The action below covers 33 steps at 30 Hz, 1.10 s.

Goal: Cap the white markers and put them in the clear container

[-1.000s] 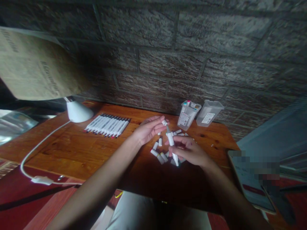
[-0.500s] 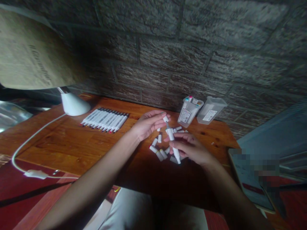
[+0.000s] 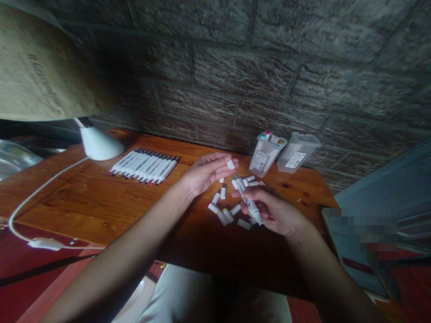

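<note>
My left hand (image 3: 208, 172) hovers over the wooden desk (image 3: 101, 202) and pinches a small white marker cap (image 3: 230, 164) between thumb and fingertips. My right hand (image 3: 274, 211) is closed round a white marker (image 3: 251, 206) that points up and left, its uncapped tip just below the cap. Several loose white caps (image 3: 224, 211) lie scattered on the desk between and under my hands. A row of capped markers (image 3: 144, 167) lies side by side at the back left of the desk.
Two clear plastic boxes (image 3: 266, 157) (image 3: 298, 152) stand against the brick wall, the left one holding a few markers. A white lamp base (image 3: 99, 143) with its cord (image 3: 37, 190) sits at the left. A tablet-like slab (image 3: 357, 251) lies at the right edge.
My right hand has tilted the marker lower and drawn it slightly right, so the tip has come away from the cap. My left hand keeps the cap in about the same place.
</note>
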### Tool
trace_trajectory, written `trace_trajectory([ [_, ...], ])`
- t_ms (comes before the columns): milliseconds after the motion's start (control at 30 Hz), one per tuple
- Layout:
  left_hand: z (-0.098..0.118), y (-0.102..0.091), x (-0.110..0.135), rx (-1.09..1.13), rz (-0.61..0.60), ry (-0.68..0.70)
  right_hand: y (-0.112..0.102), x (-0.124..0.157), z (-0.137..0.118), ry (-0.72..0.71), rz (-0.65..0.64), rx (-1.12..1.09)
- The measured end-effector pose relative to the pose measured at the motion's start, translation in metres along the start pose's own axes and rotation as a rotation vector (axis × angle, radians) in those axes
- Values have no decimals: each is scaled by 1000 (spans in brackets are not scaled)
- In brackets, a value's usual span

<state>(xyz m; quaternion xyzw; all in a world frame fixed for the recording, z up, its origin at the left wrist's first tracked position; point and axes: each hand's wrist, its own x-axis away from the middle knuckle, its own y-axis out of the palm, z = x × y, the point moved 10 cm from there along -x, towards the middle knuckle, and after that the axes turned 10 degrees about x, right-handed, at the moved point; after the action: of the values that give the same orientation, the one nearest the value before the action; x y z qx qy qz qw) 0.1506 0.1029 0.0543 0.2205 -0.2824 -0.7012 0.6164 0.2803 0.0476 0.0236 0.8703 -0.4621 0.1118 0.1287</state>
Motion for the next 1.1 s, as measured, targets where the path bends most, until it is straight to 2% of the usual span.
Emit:
trace_trajectory([
  [200, 20, -7, -1, 71, 51, 93, -12, 1, 4, 22, 19, -28],
  [667, 10, -6, -1, 145, 47, 7, -17, 1, -17, -147, 72, -40],
  [800, 5, -4, -1, 149, 34, -28, -18, 2, -27, -243, 85, -34],
  [1100, -2, -3, 0, 152, 35, -55, -38, 10, -46, -449, 273, -208],
])
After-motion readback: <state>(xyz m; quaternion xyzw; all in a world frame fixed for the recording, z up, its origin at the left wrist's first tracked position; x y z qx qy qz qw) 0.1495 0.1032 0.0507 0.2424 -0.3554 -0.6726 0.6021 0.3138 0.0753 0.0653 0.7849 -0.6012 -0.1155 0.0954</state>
